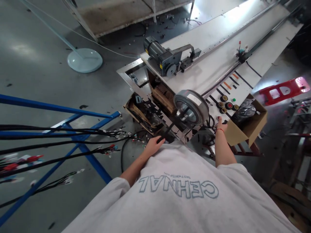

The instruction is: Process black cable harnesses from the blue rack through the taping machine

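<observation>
My left hand [153, 145] is in front of my shirt at the near end of the bench, its fingers closed round a black strip [168, 129]. The strip runs up toward a large dark roll [198, 108] with a white label, standing on edge. My right hand [221, 125] lies at the near edge of the white bench top [206, 77], one finger stretched out onto a small red piece, perhaps a button; its other fingers are partly hidden. Just beyond it are several small tape rolls [224, 98] and short black and orange strips [227, 85] stuck to the bench.
A black motor [155, 50] is mounted on the bench's far side. An open cardboard box [257, 124] with clear plastic stands at right, near a red stand [284, 91]. At left, cable bundles [85, 131] hang over a blue frame [97, 165]. A round white base [85, 60] stands behind.
</observation>
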The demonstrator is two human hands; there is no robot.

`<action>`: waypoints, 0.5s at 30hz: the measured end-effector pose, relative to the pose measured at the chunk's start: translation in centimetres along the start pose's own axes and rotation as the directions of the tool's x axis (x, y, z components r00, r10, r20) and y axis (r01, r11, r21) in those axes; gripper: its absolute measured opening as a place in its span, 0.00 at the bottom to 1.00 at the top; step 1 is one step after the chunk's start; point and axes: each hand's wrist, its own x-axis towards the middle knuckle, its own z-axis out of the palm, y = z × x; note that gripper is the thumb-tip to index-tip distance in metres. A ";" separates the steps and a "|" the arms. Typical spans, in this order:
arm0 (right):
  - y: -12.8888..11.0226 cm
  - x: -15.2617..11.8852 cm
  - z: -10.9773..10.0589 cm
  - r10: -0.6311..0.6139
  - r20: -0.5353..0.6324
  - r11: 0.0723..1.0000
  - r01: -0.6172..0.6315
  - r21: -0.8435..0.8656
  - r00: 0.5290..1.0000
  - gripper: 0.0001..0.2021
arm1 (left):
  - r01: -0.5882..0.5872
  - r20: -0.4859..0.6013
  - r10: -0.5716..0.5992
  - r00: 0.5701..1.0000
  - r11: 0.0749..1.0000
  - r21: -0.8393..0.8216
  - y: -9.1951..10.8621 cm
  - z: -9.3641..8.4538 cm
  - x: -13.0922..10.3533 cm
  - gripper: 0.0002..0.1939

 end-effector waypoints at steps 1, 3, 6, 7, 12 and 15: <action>0.1 0.1 0.1 0.002 -0.001 1.000 -0.002 0.003 1.000 0.36 | -0.004 -0.015 0.004 1.000 1.000 0.005 0.2 0.0 0.4 0.19; 0.3 0.4 0.3 0.002 0.002 1.000 -0.002 0.004 1.000 0.36 | -0.010 -0.034 0.011 0.999 1.000 0.027 0.7 0.2 1.4 0.19; 0.6 0.9 0.7 -0.004 0.003 1.000 0.004 0.010 1.000 0.36 | -0.025 -0.033 0.026 0.999 0.999 0.027 1.5 0.8 3.0 0.19; 0.7 1.0 0.8 -0.009 0.000 1.000 0.009 0.012 1.000 0.36 | -0.032 -0.033 0.032 0.999 0.999 0.018 1.8 1.1 3.6 0.19; 0.9 1.4 0.7 -0.016 0.000 1.000 0.016 0.022 1.000 0.36 | -0.056 -0.038 0.056 0.998 0.998 0.006 3.4 2.1 6.1 0.17; 0.6 1.4 0.3 -0.006 0.050 0.999 0.004 0.037 0.999 0.36 | -0.101 -0.055 0.102 0.993 0.995 0.025 4.2 2.2 7.2 0.16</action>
